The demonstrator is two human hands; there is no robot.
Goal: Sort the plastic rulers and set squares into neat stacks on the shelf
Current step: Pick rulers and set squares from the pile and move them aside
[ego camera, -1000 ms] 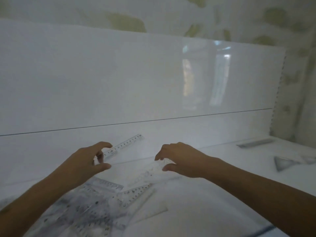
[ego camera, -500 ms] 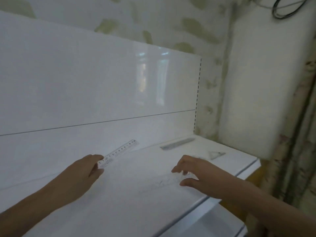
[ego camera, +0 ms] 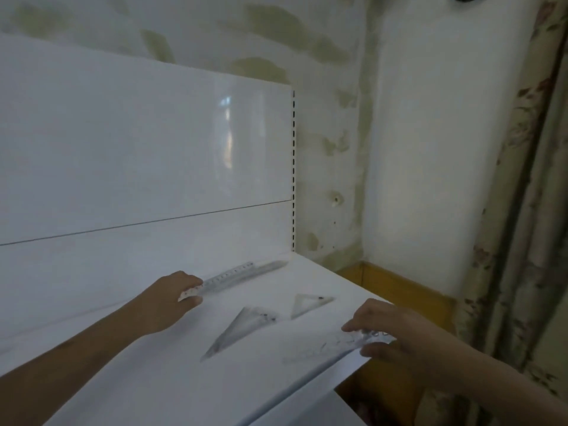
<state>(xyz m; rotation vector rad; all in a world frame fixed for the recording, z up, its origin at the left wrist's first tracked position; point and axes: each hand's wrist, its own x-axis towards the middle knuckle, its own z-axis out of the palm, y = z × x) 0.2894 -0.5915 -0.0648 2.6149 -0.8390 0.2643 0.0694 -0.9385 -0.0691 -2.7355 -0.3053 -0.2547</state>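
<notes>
My left hand (ego camera: 172, 298) pinches one end of a clear straight ruler (ego camera: 229, 276), whose far end lies over a grey ruler stack (ego camera: 270, 266) at the back right of the white shelf (ego camera: 172, 382). My right hand (ego camera: 388, 330) holds a clear set square (ego camera: 325, 348) by its right end, low over the shelf's front right edge. Two more clear set squares lie flat on the shelf: a long one (ego camera: 242, 329) in the middle and a small one (ego camera: 307, 304) behind it to the right.
A glossy white back panel (ego camera: 138, 155) rises behind the shelf. The shelf ends at the right near a stained wall corner (ego camera: 362, 179); a yellow wooden surface (ego camera: 399, 287) lies beyond it and a flowered curtain (ego camera: 528, 210) hangs at far right.
The view swung right, away from the loose pile at the left. Both hands carried their pieces rightward: the ruler now reaches the grey stack, and the set square is near the shelf's front right edge.
</notes>
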